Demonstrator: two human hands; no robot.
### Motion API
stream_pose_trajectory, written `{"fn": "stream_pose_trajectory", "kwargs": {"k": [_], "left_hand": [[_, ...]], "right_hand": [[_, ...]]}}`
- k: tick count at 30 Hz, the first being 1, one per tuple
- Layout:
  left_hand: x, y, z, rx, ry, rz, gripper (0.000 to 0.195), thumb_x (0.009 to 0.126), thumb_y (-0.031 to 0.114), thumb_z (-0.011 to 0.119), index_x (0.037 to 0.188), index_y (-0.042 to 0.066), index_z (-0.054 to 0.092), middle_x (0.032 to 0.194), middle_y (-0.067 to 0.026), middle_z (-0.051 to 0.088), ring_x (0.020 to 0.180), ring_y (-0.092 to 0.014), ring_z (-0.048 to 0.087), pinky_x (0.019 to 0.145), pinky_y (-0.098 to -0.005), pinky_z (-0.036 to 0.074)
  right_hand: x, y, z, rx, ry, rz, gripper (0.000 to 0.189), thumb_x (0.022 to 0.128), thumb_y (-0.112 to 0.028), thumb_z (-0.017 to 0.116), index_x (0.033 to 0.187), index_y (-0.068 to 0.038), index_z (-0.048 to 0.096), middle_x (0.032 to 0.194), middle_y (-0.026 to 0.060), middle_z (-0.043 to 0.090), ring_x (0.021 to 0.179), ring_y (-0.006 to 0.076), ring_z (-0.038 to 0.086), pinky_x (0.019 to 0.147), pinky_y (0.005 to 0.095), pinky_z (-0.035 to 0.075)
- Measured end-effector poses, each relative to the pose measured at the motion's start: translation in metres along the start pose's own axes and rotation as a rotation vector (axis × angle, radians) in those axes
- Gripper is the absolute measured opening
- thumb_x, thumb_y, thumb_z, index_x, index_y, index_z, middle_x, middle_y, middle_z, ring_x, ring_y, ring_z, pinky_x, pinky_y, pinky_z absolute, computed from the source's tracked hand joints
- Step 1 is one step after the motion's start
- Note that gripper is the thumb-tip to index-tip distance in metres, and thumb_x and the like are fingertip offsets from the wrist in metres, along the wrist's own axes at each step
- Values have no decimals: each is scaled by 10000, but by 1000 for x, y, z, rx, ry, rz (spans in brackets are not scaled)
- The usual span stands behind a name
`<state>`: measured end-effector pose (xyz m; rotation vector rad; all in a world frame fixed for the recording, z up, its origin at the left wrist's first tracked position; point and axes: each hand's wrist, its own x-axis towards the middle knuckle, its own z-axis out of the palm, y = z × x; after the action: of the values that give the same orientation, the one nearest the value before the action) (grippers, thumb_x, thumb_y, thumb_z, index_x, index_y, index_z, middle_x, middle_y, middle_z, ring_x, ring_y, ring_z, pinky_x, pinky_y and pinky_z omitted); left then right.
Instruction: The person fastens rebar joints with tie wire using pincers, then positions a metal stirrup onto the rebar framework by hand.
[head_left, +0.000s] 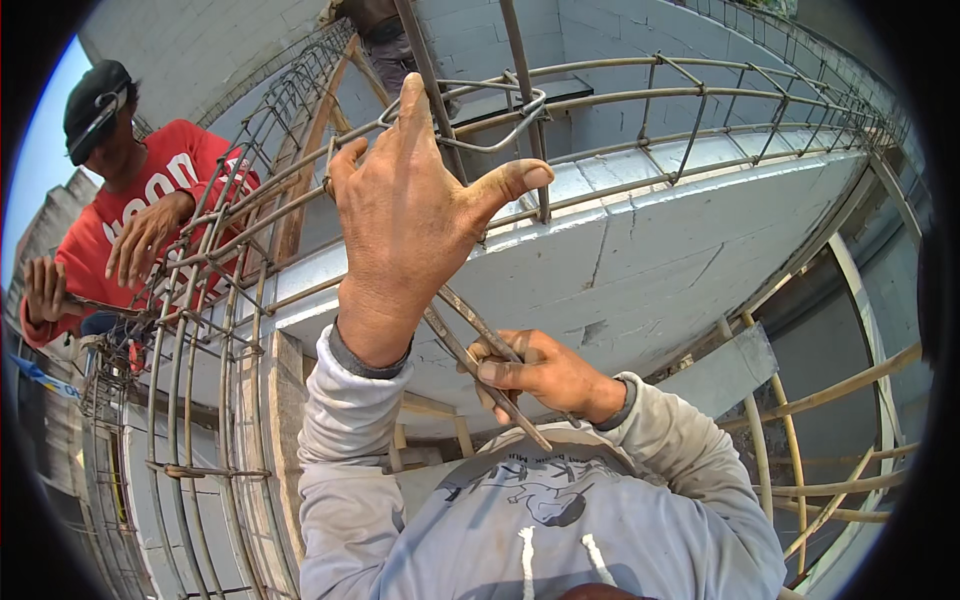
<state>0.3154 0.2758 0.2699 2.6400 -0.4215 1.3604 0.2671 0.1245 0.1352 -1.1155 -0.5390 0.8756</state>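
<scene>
My left hand (405, 202) is raised at the rebar cage, back toward me, index finger extended and thumb spread. Its outer fingers curl beside the long horizontal bars (300, 199); the palm side is hidden. Just beyond the fingers, a bent steel stirrup (510, 141) loops around two upright rebars (534, 135). Lower down, my right hand (536, 371) grips the long handles of a two-handled steel tool (457, 345), apparently pincers. The tool's head is hidden behind my left wrist.
A light block wall (585, 262) runs under the rebar cage. At left, a co-worker in a red sweatshirt (161, 191) holds a tool (105, 304) at the corner bars (187, 322). Another person (382, 45) stands behind. Wooden formwork (285, 405) and bamboo poles (840, 390) flank me.
</scene>
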Motion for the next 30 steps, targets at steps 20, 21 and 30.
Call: {"fn": "stream_pose_trajectory", "kwargs": {"k": [20,21,30], "left_hand": [[22,3,-9,-400,-233,-223,777,759,539,777,1116,-121,572,931,-276,631,766,-349,708,600,-428,583],[23,1,-9,-427,-150,-172,742,749,500,797,1124,-99,572,983,-268,630,764,-353,709,603,-416,586],[12,-16,7,-286,-60,-161,1166,713,804,635,1316,-176,438,1099,-422,571,1069,-481,630,793,-542,552]], "right_hand": [[41,-16,44,347,246,-37,168,963,-168,538,1050,-26,517,825,107,606,649,215,618,598,325,494],[44,-15,46,347,244,-39,168,963,-168,538,1050,-26,517,825,107,606,649,215,618,598,325,494],[31,-23,20,81,260,-79,187,961,-183,538,1051,-23,506,786,88,630,584,175,631,505,268,479]]}}
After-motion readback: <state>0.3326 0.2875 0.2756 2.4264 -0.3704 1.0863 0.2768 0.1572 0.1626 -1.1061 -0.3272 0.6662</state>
